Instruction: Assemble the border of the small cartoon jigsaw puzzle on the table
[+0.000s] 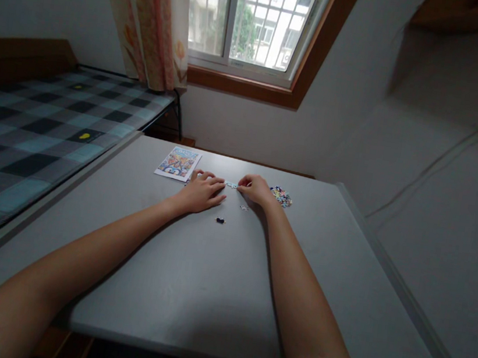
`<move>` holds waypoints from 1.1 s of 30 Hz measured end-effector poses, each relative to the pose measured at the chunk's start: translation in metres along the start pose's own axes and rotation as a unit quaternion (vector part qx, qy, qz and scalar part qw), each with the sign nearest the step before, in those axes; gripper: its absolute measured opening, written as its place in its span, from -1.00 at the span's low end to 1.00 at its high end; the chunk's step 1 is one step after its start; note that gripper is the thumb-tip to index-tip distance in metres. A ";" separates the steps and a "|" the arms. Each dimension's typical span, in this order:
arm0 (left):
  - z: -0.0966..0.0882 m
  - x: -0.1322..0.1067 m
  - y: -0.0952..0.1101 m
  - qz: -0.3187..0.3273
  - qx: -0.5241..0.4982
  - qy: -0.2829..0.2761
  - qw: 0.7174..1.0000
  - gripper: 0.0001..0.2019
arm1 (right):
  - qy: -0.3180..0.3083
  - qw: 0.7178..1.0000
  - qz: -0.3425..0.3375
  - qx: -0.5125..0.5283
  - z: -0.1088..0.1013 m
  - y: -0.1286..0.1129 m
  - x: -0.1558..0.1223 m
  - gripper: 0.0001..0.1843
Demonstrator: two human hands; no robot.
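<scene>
Colours: multicoloured pile of pieces (281,197), pale grey surface (198,291).
Sheet (178,163) at surface's 11 o'clock, blue-orange print, white-edged; bed cover (66,116), blue-grey-black check.

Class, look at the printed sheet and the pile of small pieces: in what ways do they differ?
The printed sheet is one flat rectangle, while the pile of small pieces is many separate bits. The sheet lies by the left hand; the pile lies by the right hand. The sheet looks larger than the pile's visible part. Both are multicoloured and rest on the table.
</scene>
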State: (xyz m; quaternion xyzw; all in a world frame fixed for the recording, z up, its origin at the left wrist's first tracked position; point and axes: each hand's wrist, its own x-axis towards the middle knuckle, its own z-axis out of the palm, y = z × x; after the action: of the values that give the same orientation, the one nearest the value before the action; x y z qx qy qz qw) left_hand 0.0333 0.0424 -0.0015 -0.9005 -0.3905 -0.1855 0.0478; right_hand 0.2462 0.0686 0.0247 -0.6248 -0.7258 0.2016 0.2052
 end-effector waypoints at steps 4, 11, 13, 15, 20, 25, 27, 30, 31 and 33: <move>-0.001 0.000 0.000 -0.001 0.003 -0.001 1.000 -0.61 | -0.009 1.000 -0.001 -0.003 -0.001 -0.001 0.000 -0.89; 0.001 0.000 -0.001 0.003 0.008 -0.001 1.000 -0.59 | -0.005 1.000 -0.005 0.003 -0.002 0.001 0.000 -0.87; 0.001 0.000 0.000 0.005 0.006 0.000 1.000 -0.59 | 0.007 1.000 0.001 0.003 -0.001 0.002 0.001 -0.86; 0.000 0.000 0.000 0.003 0.005 0.000 1.000 -0.60 | 0.025 1.000 0.010 -0.003 0.002 0.004 0.003 -0.86; 0.000 0.001 0.001 0.000 0.002 -0.002 1.000 -0.60 | 0.061 0.998 0.031 -0.016 0.011 0.006 0.004 -0.86; 0.000 0.001 0.001 0.002 0.004 -0.005 1.000 -0.59 | 0.074 0.996 0.056 -0.014 0.016 0.005 0.004 -0.87; 0.000 0.001 0.001 0.003 0.002 -0.004 1.000 -0.59 | 0.073 0.996 0.055 -0.009 0.016 0.004 0.004 -0.87; 0.001 0.001 0.000 0.000 0.001 0.000 1.000 -0.59 | 0.082 0.995 0.051 0.008 0.014 0.006 0.005 -0.88; 0.001 0.001 0.000 0.000 0.000 0.001 1.000 -0.60 | 0.090 0.994 0.053 0.017 0.012 0.007 0.005 -0.87; 0.002 0.001 -0.001 0.000 -0.001 0.001 1.000 -0.61 | 0.106 0.992 0.061 0.036 0.008 0.009 0.007 -0.87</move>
State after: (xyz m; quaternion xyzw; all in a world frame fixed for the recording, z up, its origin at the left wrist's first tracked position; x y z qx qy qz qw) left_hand 0.0339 0.0437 -0.0029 -0.9001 -0.3906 -0.1869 0.0471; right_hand 0.2487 0.0762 0.0135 -0.6778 -0.6529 0.1729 0.2906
